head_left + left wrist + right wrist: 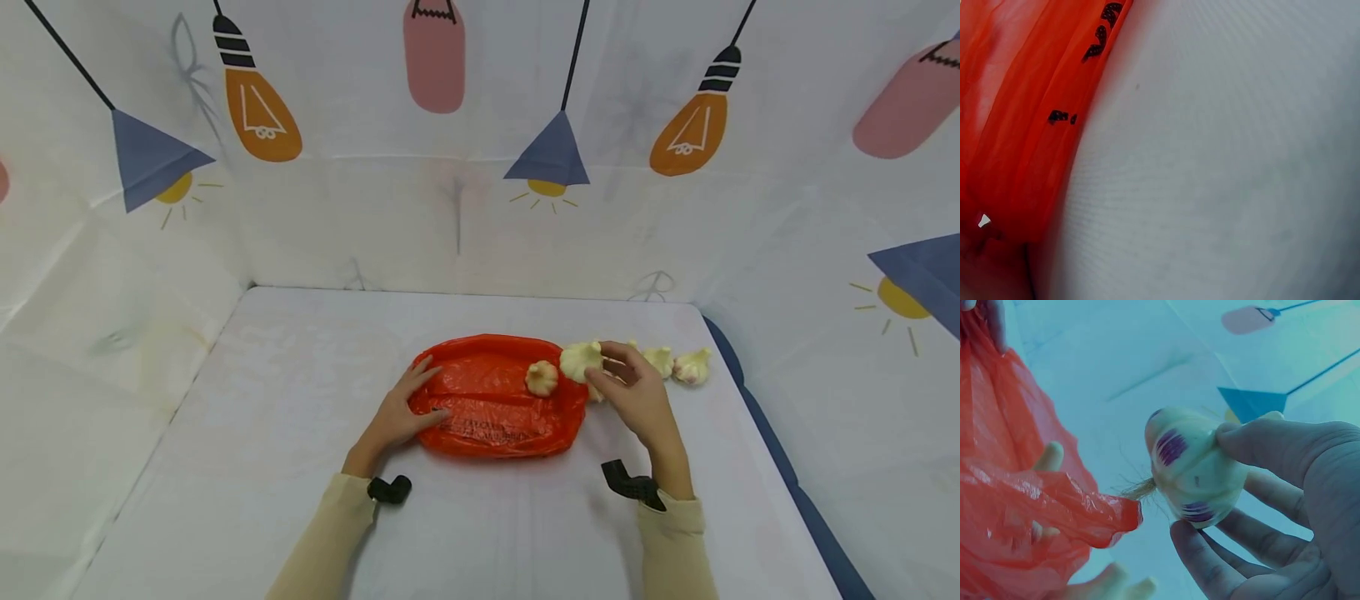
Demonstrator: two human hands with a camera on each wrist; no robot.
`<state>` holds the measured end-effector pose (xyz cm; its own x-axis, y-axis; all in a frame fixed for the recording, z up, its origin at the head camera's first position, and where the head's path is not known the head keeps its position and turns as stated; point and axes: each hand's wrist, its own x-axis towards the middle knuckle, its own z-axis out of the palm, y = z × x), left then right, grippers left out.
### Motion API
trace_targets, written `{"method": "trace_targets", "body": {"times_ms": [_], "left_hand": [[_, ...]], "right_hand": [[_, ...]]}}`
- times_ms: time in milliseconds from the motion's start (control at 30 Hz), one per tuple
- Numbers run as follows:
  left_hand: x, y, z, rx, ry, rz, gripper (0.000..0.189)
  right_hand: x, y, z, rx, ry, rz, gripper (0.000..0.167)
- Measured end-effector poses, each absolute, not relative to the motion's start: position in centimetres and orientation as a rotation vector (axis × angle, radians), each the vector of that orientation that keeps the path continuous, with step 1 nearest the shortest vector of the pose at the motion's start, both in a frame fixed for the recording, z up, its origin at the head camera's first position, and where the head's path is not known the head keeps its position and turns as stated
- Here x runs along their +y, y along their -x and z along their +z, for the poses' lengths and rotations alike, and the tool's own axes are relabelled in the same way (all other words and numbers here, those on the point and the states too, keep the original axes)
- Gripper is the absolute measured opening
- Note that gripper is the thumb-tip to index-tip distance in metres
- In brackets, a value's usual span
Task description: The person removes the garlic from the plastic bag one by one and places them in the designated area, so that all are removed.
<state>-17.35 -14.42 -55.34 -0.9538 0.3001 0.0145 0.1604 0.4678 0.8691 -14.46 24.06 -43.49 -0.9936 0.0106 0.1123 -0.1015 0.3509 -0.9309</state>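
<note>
A red plastic bag (480, 375) with dark print lies spread on the table. My left hand (396, 414) grips its left edge, with the thumb over the near side. Over the bag's right edge, my right hand (643, 398) holds a garlic bulb (580, 361) between thumb and fingers. In the right wrist view that bulb (1194, 465) shows purple streaks and a tuft of dry roots pointing at the bag. Another garlic bulb (542, 378) rests at the right part of the bag. The left wrist view shows only the bag's side (1035, 125) and white tabletop.
More garlic bulbs lie right of the bag, one pale (660, 360) and one purplish (692, 367); another is partly hidden beside my right hand. The white table (300, 358) meets patterned cloth walls at the back and sides. Dark blue edging (757, 425) runs along the right side.
</note>
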Motion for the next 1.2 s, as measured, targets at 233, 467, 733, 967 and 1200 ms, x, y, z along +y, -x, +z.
{"method": "trace_targets", "body": {"times_ms": [233,467,733,967,1200], "left_hand": [[-14.3,17.2,-55.1,2.546,-0.384,1.507,0.081],[-14.4,17.4,-55.2,2.543,-0.407,1.508,0.082],[-14.5,17.5,-55.4,2.545,-0.42,1.519,0.082],[-14.5,17.5,-55.6,2.556,-0.425,1.506,0.082],[-14.5,17.4,-55.5,2.558,-0.425,1.506,0.08]], "right_hand": [[25.3,13.8,-43.9,-2.448,0.04,1.761,0.046],[26.3,13.2,-44.0,-2.461,0.096,1.705,0.048],[27.3,12.8,-44.3,-2.489,0.149,1.585,0.051],[28.5,12.3,-44.3,-2.476,0.235,1.513,0.048],[30.2,11.7,-45.4,-2.49,0.305,1.419,0.047]]}}
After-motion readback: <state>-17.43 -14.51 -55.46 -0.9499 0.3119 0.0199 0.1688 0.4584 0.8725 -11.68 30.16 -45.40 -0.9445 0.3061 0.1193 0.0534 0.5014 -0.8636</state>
